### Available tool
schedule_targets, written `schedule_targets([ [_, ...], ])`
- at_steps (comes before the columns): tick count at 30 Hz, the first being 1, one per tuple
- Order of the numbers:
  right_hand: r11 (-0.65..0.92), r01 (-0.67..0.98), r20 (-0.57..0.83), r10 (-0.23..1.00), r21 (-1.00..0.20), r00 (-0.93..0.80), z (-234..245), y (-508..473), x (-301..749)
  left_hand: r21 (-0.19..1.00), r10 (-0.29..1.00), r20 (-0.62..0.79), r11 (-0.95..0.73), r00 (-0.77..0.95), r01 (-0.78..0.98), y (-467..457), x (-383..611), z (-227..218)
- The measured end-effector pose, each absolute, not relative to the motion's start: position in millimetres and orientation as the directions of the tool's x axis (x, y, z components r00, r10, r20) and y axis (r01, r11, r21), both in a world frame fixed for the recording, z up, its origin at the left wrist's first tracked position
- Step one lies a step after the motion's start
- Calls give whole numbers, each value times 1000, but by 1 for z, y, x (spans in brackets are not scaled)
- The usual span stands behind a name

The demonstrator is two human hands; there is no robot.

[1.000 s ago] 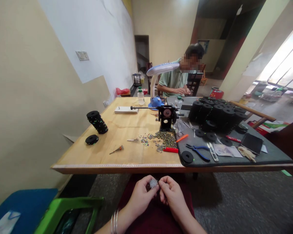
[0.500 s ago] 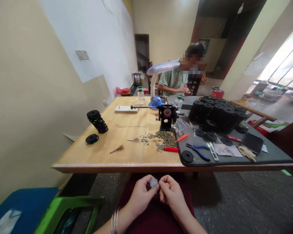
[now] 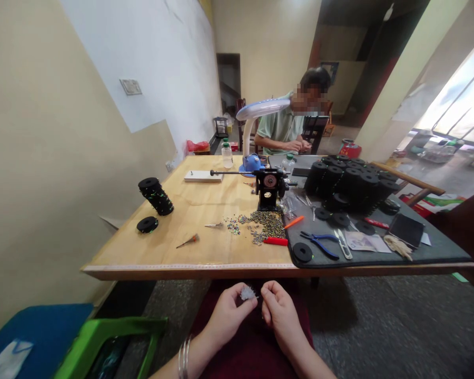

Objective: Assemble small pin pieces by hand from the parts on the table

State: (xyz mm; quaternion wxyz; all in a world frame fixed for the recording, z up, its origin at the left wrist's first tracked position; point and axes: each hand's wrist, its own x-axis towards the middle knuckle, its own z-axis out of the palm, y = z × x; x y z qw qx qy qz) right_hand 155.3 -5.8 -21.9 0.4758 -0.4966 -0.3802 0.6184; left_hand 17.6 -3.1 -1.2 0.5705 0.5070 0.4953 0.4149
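Observation:
Over my lap, below the table's front edge, my left hand (image 3: 231, 311) pinches a small pale, bristly bunch (image 3: 247, 292) between thumb and fingers. Its exact kind is too small to make out. A short gap to the right, my right hand (image 3: 278, 308) has its fingers curled, thumb against forefinger. Whatever lies in that pinch, if anything, cannot be seen. On the table beyond are a brush with an orange band (image 3: 188, 241), a heap of small striped pieces (image 3: 268, 223) and a red-handled tool (image 3: 275, 241).
A black winding device (image 3: 267, 187) with a long rod stands mid-table before a blue-based lamp (image 3: 252, 162). Black foam spools (image 3: 339, 181) crowd the grey mat (image 3: 359, 259), along with blue pliers (image 3: 319, 245). Another spool stack (image 3: 156, 197) stands left. A person (image 3: 282, 129) sits opposite.
My right hand has moved slightly right, away from the pale bunch, opening a gap between the hands. The left hand keeps its hold.

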Motion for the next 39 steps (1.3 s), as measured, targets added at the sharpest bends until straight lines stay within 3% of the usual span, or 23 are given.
schedule_targets([
  [7, -220, -163, -208, 975, -962, -83, -19, -7, 154, 991, 980, -135, 130, 147, 43, -2, 19, 3],
  [14, -301, -164, -268, 943, -939, -198, -12, -5, 160, 983, 979, -161, 147, 123, 113, 2, 12, 3],
  [17, -297, -86, -261, 919, -951, -296, -8, -6, 163, 981, 978, -152, 132, 141, 142, 3, 6, 6],
  [21, -179, 47, -185, 929, -983, -319, -5, -8, 164, 974, 962, -183, 149, 201, 173, 2, -1, 8],
  [25, -15, 136, -59, 943, -991, -327, 1, -9, 166, 951, 905, -293, 310, 308, -8, 0, -7, 12],
  [29, 142, 174, 78, 941, -974, -331, 5, -7, 172, 806, 805, -416, 542, 423, -239, -4, -8, 22],
  [34, 278, 179, 213, 925, -944, -315, -2, -1, 178, 718, 795, -397, 580, 458, -385, -6, -7, 35],
  [39, 274, 68, 239, 917, -959, -320, -14, 3, 183, 688, 804, -359, 571, 475, -448, -3, -7, 43],
])
